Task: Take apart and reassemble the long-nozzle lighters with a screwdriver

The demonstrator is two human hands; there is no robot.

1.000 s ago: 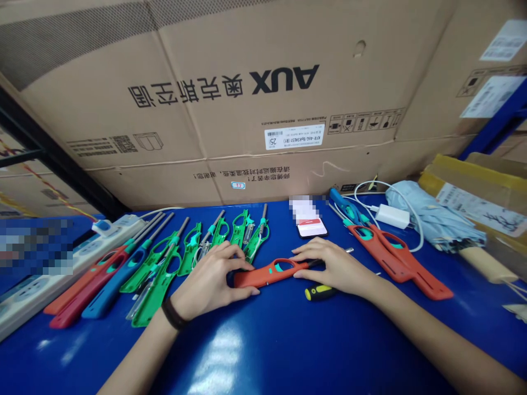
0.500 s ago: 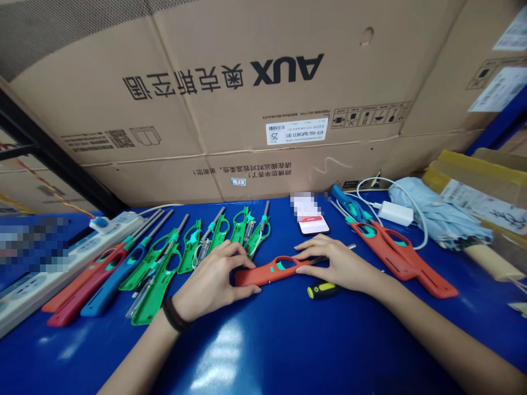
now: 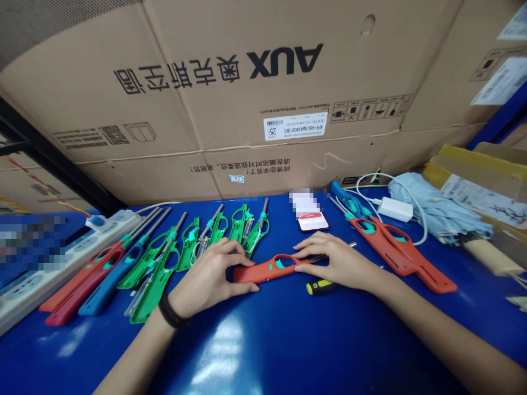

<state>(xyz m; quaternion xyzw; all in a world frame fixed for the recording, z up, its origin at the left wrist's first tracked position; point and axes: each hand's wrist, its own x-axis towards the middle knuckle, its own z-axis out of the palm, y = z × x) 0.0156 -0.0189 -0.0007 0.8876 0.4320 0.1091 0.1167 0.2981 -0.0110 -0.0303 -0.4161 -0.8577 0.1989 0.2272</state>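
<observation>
An orange gas lighter [image 3: 265,270] with a turquoise trigger lies across the blue table in front of me. My left hand [image 3: 214,277] grips its wide handle end between thumb and fingers. Around its narrow end, by the metal barrel, the fingers of my right hand [image 3: 329,260] are closed. Just below the right hand rests a screwdriver [image 3: 320,286] with a black and yellow handle; its shaft is partly hidden behind that hand. Opened green lighter casings [image 3: 158,291] with metal barrels and clear inner tanks lie left of and behind my left hand.
Red and blue lighters [image 3: 99,293] lie at the left beside a white power strip [image 3: 61,266]. A phone [image 3: 309,214] sits at the back. On the right are more orange lighters [image 3: 395,252], a white charger [image 3: 394,209] and a light-blue umbrella [image 3: 436,208]. A cardboard box [image 3: 230,115] stands behind.
The view has shifted slightly. Both hands keep their hold on the orange lighter, which stays in nearly the same place.
</observation>
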